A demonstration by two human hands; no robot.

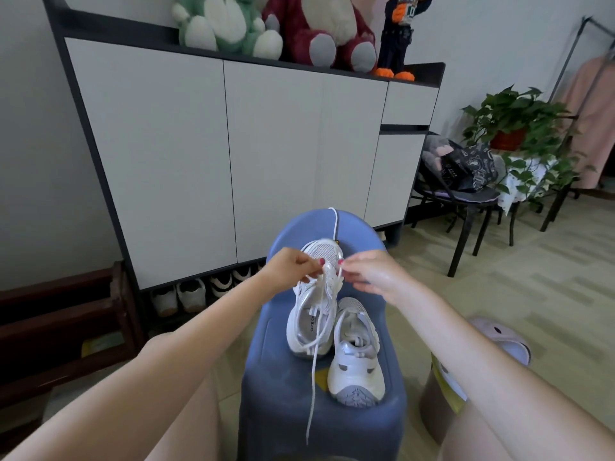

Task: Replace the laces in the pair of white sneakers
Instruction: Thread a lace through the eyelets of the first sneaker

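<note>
Two white sneakers stand on a blue plastic stool (289, 394). The far sneaker (311, 314) points its toe away from me. The near sneaker (357, 357) points toward me and shows no lace. My left hand (291, 267) pinches the far sneaker's lacing area from the left. My right hand (369, 271) pinches a white lace (313, 367) at the eyelets from the right. One lace end trails down over the stool's front; another end (334, 224) runs up over the stool's far edge.
A white shoe cabinet (233, 154) stands behind the stool, with several shoes (199, 291) under it. A black chair (466, 201) and a potted plant (512, 128) are at the right. A bin with a yellow liner (446, 390) sits by my right knee.
</note>
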